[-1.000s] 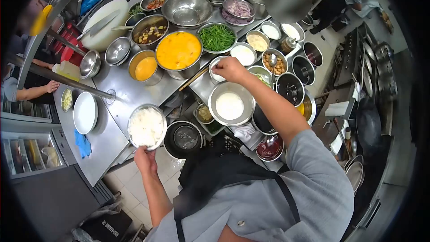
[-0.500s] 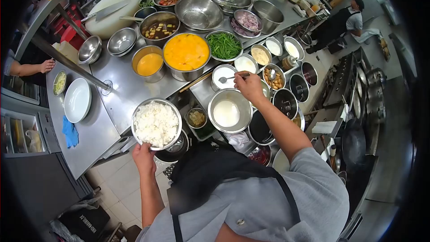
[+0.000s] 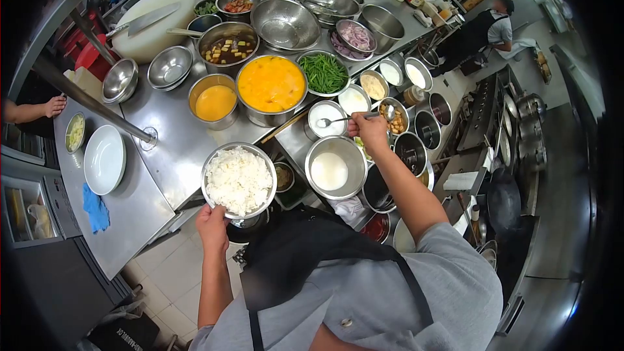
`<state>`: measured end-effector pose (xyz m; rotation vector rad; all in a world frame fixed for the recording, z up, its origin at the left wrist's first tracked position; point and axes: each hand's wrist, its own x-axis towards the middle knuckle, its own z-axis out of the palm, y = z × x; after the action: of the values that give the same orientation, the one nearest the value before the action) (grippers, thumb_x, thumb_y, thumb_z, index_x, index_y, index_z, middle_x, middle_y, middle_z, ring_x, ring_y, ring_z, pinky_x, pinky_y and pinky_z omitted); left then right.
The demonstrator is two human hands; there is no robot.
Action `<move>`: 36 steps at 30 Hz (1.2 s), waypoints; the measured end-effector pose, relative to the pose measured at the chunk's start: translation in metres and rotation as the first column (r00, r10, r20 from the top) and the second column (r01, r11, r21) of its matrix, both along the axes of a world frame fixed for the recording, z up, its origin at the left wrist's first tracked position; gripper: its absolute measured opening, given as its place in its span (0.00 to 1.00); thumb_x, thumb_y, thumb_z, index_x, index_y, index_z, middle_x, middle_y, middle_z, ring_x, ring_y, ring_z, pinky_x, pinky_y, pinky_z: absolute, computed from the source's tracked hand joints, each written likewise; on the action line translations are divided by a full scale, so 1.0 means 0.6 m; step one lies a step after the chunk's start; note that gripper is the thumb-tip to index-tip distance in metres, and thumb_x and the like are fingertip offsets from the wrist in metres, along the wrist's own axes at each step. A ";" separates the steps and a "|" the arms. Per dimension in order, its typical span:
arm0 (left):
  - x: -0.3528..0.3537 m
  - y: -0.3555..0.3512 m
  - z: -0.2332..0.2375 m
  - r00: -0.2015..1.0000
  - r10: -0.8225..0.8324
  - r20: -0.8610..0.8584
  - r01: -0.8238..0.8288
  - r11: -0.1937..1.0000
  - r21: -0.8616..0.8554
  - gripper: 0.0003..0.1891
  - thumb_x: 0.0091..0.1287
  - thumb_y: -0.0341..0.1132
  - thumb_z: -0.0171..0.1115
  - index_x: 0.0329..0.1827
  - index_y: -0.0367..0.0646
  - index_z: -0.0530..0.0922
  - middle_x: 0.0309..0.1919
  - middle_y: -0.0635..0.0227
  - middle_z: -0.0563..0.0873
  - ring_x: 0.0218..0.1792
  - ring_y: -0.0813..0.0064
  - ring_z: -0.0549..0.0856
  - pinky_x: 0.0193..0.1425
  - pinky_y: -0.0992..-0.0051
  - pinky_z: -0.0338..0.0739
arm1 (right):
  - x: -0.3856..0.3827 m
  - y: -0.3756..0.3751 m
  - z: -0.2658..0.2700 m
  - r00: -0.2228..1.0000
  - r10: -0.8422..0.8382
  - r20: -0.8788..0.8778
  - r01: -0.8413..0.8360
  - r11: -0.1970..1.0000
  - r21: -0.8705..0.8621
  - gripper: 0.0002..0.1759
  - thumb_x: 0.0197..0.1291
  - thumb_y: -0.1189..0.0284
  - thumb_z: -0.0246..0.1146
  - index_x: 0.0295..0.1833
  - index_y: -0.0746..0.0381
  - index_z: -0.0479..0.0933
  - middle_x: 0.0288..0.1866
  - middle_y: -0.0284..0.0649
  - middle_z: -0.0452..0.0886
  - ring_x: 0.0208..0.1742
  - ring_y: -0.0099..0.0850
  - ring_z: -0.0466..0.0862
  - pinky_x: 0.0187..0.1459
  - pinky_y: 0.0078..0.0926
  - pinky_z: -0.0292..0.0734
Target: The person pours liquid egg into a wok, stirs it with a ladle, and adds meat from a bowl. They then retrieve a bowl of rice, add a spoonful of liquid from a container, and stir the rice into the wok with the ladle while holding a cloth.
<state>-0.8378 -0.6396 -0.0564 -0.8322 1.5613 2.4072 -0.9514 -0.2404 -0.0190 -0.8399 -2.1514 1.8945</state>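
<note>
1. The left hand (image 3: 212, 222) has its grip clasped on the near rim of a round, shallow stainless-steel bowl (image 3: 265, 205), thumb over the edge. White cooked rice (image 3: 238, 179) fills this bowl, which is held up in front of the near edge of the steel counter (image 3: 166, 127).
2. The right hand (image 3: 369, 131) has its grip pinched around the handle of a slim, silver metal spoon (image 3: 325, 123). The scoop end points left, over a round steel canister (image 3: 314, 134) with white contents; whether it touches them, I cannot tell.
3. Nearer the person than that canister is a wide, deep steel pan (image 3: 359, 169) with a milky white substance at its bottom.
4. Thin brown sticks (image 3: 284, 127) lie along the counter's near edge, left of the canister.
5. Behind that edge stand a large steel pot (image 3: 266, 117) of bright yellow liquid, a smaller steel pot (image 3: 219, 123) of orange-yellow liquid just beside it, and a steel bowl of chopped green vegetables (image 3: 324, 73).
6. Toward the counter's left edge are a white oval dish (image 3: 104, 160) and, just nearer the person, a crumpled blue cloth (image 3: 96, 208).
7. A co-worker's hand (image 3: 55, 106) is at the left edge, its fingers spread.
</note>
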 end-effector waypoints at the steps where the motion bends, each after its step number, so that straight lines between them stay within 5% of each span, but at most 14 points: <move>1: -0.004 -0.001 -0.001 1.000 -0.006 0.001 0.006 1.000 -0.005 0.10 0.60 0.24 0.54 0.43 0.33 0.79 0.37 0.63 0.85 0.34 0.75 0.85 0.37 0.76 0.82 | 0.001 0.004 -0.004 1.000 -0.006 0.001 0.006 1.000 -0.005 0.10 0.61 0.74 0.61 0.38 0.73 0.79 0.27 0.43 0.82 0.23 0.27 0.82 0.25 0.22 0.80; 19: -0.012 0.059 0.013 0.996 -0.088 0.023 0.089 0.994 -0.058 0.13 0.58 0.22 0.51 0.46 0.30 0.76 0.41 0.60 0.84 0.38 0.72 0.85 0.40 0.74 0.82 | -0.003 -0.001 -0.021 0.990 0.138 -0.009 -0.138 0.988 -0.063 0.11 0.62 0.72 0.61 0.38 0.72 0.79 0.27 0.42 0.82 0.23 0.26 0.81 0.25 0.21 0.79; 36: -0.011 0.087 -0.004 0.993 -0.119 0.008 0.120 0.991 -0.062 0.13 0.58 0.21 0.51 0.45 0.30 0.77 0.41 0.58 0.85 0.39 0.71 0.86 0.44 0.72 0.83 | 0.010 0.035 -0.022 1.000 0.016 0.011 -0.012 0.956 -0.295 0.10 0.61 0.75 0.62 0.39 0.73 0.78 0.30 0.43 0.82 0.26 0.27 0.82 0.27 0.22 0.79</move>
<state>-0.8444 -0.5873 -0.0585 -0.7314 1.6424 2.2833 -0.9457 -0.2194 -0.0320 -0.8902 -1.9120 2.2597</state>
